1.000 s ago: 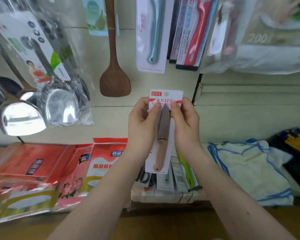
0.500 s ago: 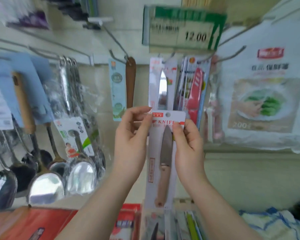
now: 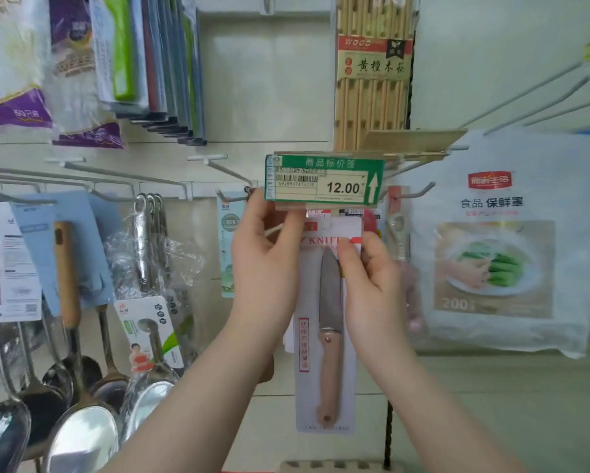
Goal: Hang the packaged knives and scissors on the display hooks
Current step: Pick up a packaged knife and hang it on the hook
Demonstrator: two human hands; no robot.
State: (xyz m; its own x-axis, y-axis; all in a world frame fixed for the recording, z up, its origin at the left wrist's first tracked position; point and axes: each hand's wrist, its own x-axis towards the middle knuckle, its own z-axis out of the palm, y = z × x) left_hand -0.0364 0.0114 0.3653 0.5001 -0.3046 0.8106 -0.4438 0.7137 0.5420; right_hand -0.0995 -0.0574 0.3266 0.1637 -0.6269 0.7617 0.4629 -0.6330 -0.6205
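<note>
Pale slatted shop wall fills the view, hung with ladles (image 3: 82,421) at 8 o'clock, a chopstick pack (image 3: 372,73) at 12 o'clock and a bag of food covers (image 3: 498,240) at 3 o'clock; a second ago the view sat lower, on the shelf stock under the wall, and the packaged knife (image 3: 326,322) was held at chest height well below any hook; now it has been raised so its top edge sits just under the green price tag (image 3: 324,179) at centre; the left hand (image 3: 266,264) pinches the card's upper left corner, fingers closed on it, and the right hand (image 3: 372,278) grips the upper right edge, thumb across the printed band; the card hangs upright between them; its hang hole lies near the tag, but the hook (image 3: 232,172) tip behind the tag is hidden, so whether the hole has caught cannot be told; the lift likely means threading is the step in hand, release to follow.
</note>
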